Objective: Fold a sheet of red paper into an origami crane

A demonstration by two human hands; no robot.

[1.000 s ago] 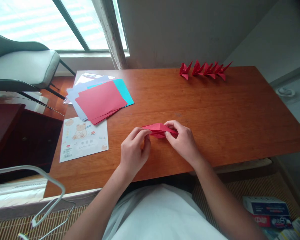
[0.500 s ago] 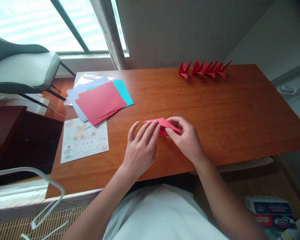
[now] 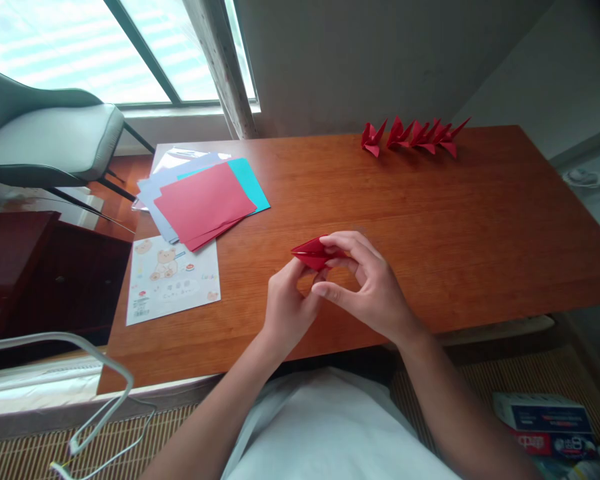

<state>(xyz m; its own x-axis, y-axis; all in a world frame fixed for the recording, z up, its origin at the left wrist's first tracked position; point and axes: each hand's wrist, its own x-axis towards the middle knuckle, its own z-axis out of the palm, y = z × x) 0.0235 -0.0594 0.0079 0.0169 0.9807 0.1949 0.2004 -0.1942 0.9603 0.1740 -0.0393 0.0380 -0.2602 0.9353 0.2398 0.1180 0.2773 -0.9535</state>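
A partly folded piece of red origami paper (image 3: 314, 252) is held up over the near middle of the table, its pointed end to the left. My left hand (image 3: 291, 293) grips it from below, fingers bent under the paper and partly hidden. My right hand (image 3: 367, 277) curls around its right side, fingertips on the upper edge and thumb lower, near my left thumb. At the table's far edge stands a row of several folded red paper cranes (image 3: 415, 139).
Red paper sheets (image 3: 207, 203) lie over blue (image 3: 250, 187) and pale sheets at the table's left. Nearer is a white sheet with a printed bear (image 3: 175, 280). A chair (image 3: 55, 137) stands by the window. Boxes (image 3: 545, 423) sit below, at the right.
The red paper has turned over between my hands. My left hand has gone from fingers laid over its top to gripping from beneath. My right fingers have moved onto its upper edge.
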